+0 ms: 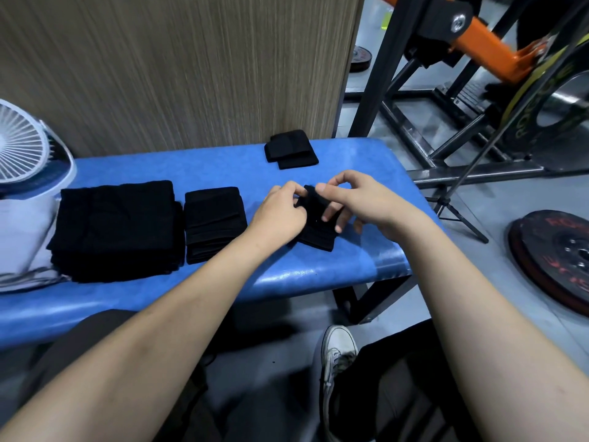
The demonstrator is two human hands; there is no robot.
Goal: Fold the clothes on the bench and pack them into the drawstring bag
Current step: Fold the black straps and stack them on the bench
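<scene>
— What's being folded at the bench's right end?
— A small black cloth, soft knit, long axis running away from the person, near end lying on the padded blue bench. The left hand and right hand both pinch its raised far end.
— And around it?
— Two folded black stacks, one large, one narrower, to the left; another folded piece by the wood-grain wall. Red lettering on the floor weight plate is unreadable.
</scene>
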